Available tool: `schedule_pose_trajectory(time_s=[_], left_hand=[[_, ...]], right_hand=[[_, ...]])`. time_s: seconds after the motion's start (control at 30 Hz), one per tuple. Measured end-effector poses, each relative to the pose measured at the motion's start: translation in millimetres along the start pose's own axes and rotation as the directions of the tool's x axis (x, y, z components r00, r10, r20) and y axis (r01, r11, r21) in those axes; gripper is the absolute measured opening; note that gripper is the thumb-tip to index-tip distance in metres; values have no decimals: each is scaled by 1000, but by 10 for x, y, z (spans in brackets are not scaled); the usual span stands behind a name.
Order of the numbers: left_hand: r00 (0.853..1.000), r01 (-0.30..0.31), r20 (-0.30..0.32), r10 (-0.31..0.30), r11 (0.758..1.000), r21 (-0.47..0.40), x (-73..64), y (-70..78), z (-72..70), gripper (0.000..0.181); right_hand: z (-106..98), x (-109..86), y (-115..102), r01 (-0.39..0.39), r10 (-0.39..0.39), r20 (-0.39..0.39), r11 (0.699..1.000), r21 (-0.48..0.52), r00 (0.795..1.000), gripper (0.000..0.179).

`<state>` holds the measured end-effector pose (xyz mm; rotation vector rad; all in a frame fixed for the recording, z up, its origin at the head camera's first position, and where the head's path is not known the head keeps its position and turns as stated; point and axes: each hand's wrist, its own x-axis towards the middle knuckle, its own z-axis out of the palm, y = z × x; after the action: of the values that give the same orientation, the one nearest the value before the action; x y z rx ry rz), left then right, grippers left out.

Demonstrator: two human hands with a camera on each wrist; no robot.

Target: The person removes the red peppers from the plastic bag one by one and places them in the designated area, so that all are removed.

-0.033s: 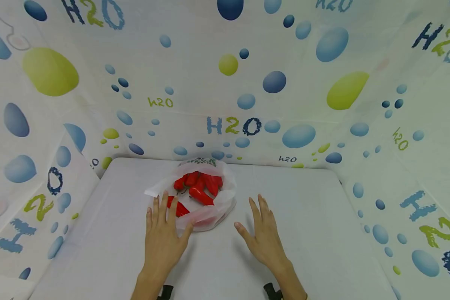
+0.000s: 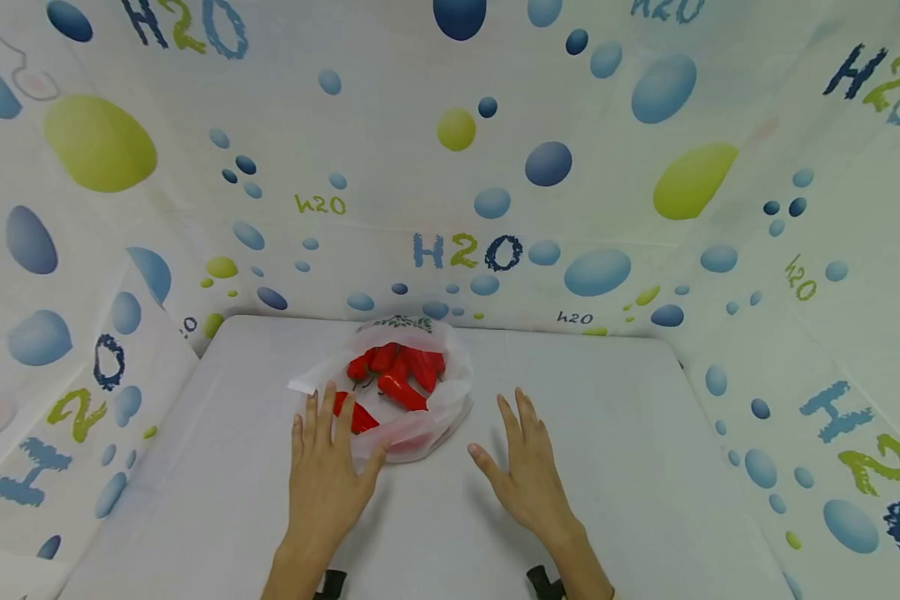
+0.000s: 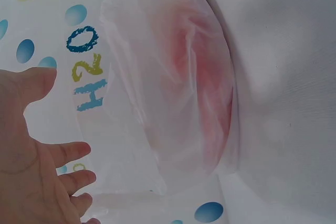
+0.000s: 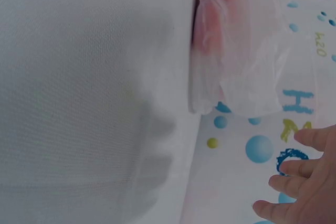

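A thin white plastic bag [image 2: 453, 404] stands on the table with its mouth spread wide. Several red peppers [image 2: 401, 390] lie inside it, some with thin dark stems. My left hand [image 2: 328, 483] hovers by the bag's near left side, fingers spread, covering part of its rim and one pepper's end. To the right of the bag, my right hand [image 2: 528, 483] is held apart from it with its fingers extended. Both hands are free of any object. From the wrist views, red shows faintly through the bag's side [image 3: 178, 77], beyond the left hand [image 3: 31, 156] and the right hand [image 4: 310, 182].
The white table [image 2: 607, 433] reaches back to a white curtain [image 2: 390, 150] printed with blue and green drops and H2O lettering, which also runs along both sides. Black wrist mounts [image 2: 332, 585] show at the lower edge below the hands.
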<state>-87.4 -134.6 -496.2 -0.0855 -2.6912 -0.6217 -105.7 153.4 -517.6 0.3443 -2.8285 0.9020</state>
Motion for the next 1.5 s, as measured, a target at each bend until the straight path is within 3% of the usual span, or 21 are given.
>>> schedule_pose_trajectory(time_s=[0.5, 0.97, 1.27, 1.5], left_hand=[[999, 13, -30, -13, 1000, -16, -10, -25, -27, 89], [987, 45, -151, -50, 998, -38, 5, -105, -102, 88], [985, 62, -155, -77, 993, -99, 28, -164, -105, 94], [981, 111, -142, -135, 980, -166, 69, -183, -99, 94]], right_hand=[[45, 52, -86, 30, -29, -22, 1000, 8, 999, 89], [104, 184, -225, 69, -69, -21, 998, -6, 997, 86], [127, 265, -328, 72, -72, -14, 997, 24, 997, 84], [172, 318, -378, 67, -66, -13, 997, 44, 998, 83]])
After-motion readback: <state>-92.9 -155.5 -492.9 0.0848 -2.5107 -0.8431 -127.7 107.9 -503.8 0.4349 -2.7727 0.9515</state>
